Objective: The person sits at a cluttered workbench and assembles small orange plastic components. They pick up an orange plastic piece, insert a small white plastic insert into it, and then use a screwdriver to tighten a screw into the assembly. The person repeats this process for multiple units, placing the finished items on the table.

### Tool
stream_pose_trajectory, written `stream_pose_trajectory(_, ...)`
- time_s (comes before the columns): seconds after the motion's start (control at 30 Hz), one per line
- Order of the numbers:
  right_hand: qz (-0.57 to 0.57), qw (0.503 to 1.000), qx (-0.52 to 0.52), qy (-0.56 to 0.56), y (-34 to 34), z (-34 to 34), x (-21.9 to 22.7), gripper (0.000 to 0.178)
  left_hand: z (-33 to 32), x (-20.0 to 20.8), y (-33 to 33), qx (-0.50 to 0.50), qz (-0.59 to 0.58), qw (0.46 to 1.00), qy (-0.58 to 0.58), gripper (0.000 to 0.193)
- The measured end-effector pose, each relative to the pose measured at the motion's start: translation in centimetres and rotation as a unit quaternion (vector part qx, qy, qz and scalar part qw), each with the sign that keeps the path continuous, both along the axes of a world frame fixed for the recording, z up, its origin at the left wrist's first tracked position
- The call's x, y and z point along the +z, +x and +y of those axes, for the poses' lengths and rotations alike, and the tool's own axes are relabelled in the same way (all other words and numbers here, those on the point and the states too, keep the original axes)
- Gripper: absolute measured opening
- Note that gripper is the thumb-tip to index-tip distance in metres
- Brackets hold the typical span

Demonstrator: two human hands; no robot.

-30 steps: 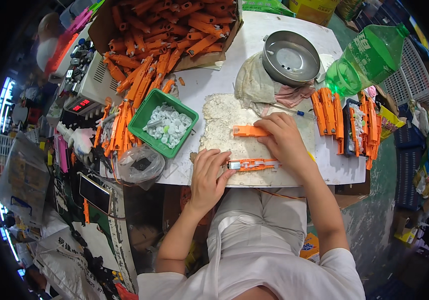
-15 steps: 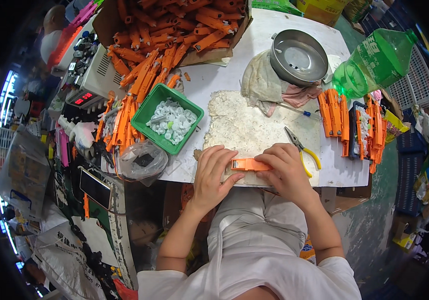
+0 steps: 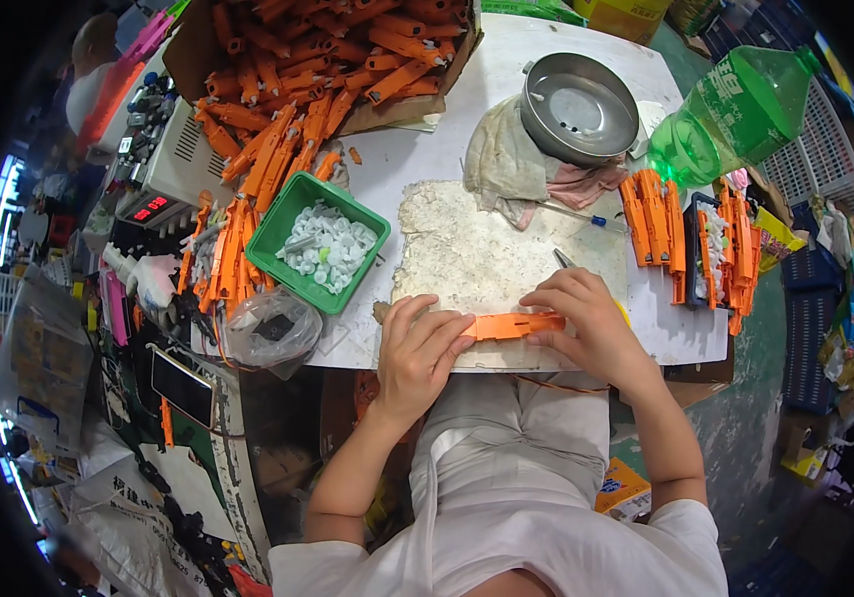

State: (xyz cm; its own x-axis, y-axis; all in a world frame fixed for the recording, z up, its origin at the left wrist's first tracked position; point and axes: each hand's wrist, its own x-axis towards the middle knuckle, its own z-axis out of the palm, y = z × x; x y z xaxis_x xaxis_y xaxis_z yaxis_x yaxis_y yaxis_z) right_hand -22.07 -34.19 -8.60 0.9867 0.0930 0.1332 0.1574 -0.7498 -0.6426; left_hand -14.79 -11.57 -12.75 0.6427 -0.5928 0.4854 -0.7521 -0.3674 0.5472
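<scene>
Between my two hands, over the near edge of a worn pale board [image 3: 487, 249], lies a long orange plastic part [image 3: 515, 325]. My left hand [image 3: 417, 348] pinches its left end between thumb and fingers. Around the other end, the thumb and fingers of my right hand [image 3: 586, 323] are closed. A pair of pliers [image 3: 563, 260] lies mostly hidden under my right hand; only the metal tip and a bit of yellow handle show. Left of the board stands a green tray [image 3: 266, 261] holding small white plastic pieces [image 3: 327, 247].
A cardboard box [image 3: 452, 85] heaped with orange parts [image 3: 337, 50] stands at the back left. Behind the board, a round metal bowl [image 3: 580, 107] rests on rags [image 3: 507, 159]. More orange parts [image 3: 654, 219] and a green bottle [image 3: 731, 119] are at the right.
My right hand has shifted right along the orange part, so more of its length shows. The pliers, visible before, are now mostly covered by that hand. The whole view has shifted slightly.
</scene>
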Motion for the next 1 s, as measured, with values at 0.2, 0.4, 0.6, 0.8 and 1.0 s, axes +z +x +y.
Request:
stream_pose_trajectory(0.2,-0.037,0.997,0.016,-0.061,-0.1,0.0,0.1,0.029,0.0,-0.1,0.0,-0.004,0.044,0.999,-0.017,0.023)
stream_pose_trajectory(0.4,-0.031,0.998,0.007,-0.054,0.1,-0.2,-0.8,0.028,0.0,-0.2,0.1,-0.005,0.028,1.0,-0.004,0.025)
stream_pose_trajectory(0.6,0.01,0.999,0.028,-0.029,0.5,-1.4,-0.7,0.026,-0.1,-0.4,0.3,-0.005,0.002,1.0,0.001,0.025)
stream_pose_trajectory(0.8,0.165,0.936,0.125,-0.285,4.2,-1.6,3.6,0.025,0.0,0.2,0.2,0.0,-0.022,0.999,0.039,0.025)
stream_pose_trajectory(1.0,0.164,0.884,0.147,-0.412,4.6,1.5,3.6,0.018,0.0,0.5,-0.3,0.01,-0.03,0.997,0.07,0.024)
